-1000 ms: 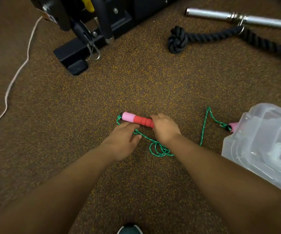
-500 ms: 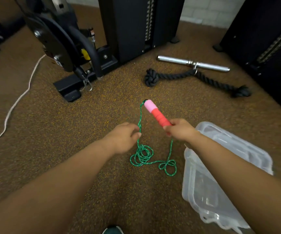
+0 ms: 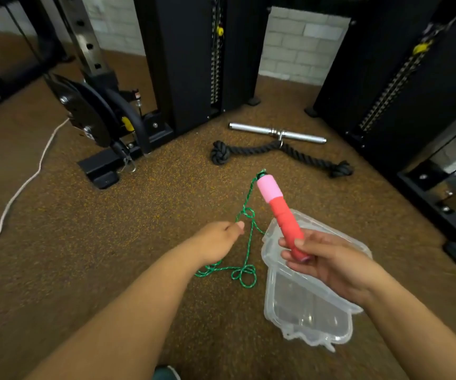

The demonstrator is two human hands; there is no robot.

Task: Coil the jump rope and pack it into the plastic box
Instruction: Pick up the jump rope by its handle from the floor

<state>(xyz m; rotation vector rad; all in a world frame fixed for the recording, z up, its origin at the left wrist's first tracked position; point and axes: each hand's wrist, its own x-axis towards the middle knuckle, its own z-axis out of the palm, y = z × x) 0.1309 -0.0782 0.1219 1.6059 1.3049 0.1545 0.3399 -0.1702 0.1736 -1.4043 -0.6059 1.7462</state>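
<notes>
Right hand (image 3: 328, 259) fingers wrapped round red-pink jump rope handle (image 3: 281, 212), held up over clear plastic box (image 3: 303, 305) on floor. Left hand (image 3: 218, 239) pinching thin green cord (image 3: 248, 242). Cord looks floppy, light, tangly; better grab by loops.

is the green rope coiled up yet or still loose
Still loose. The green rope trails from the raised handle in the right hand down to tangled loops on the floor, outside the plastic box.

The clear plastic box (image 3: 307, 305) looks glossy and smooth. The red-and-pink ribbed jump-rope handle (image 3: 281, 212) is matt, its green braided cord (image 3: 244, 272) woven. The brown speckled floor (image 3: 166, 204) is rough; the chrome metal bar (image 3: 277, 131) shines beside thick black twisted rope (image 3: 262, 149).
</notes>
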